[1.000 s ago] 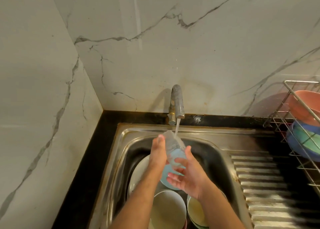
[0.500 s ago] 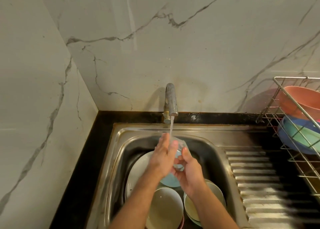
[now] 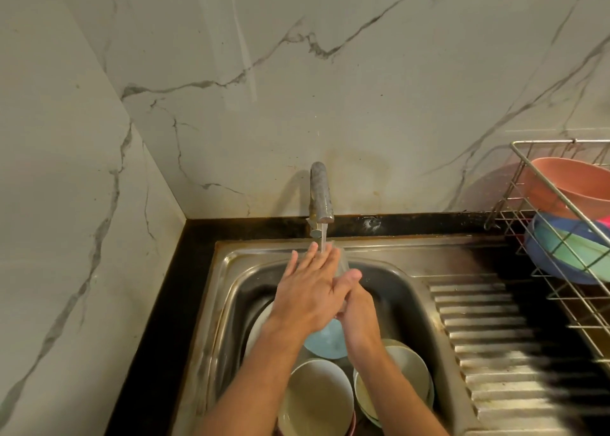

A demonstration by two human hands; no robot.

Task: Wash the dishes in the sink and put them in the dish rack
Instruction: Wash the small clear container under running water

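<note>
Head view looks down into the sink point(image 3: 406, 280), where both hands meet under the tap point(image 3: 319, 193) and its thin stream. Left hand point(image 3: 308, 295) lies flat, fingers straight and spread, pressed over a clear glass point(image 3: 341, 264) that shows only as a faint edge past the fingertips. Right hand point(image 3: 358, 310) curls round the glass from below, thumb up against the left palm. Bowls point(image 3: 318, 399) and a blue plate point(image 3: 325, 345) sit in the basin beneath. Coloured bowls stand in the rack point(image 3: 561, 204) at right.
</note>
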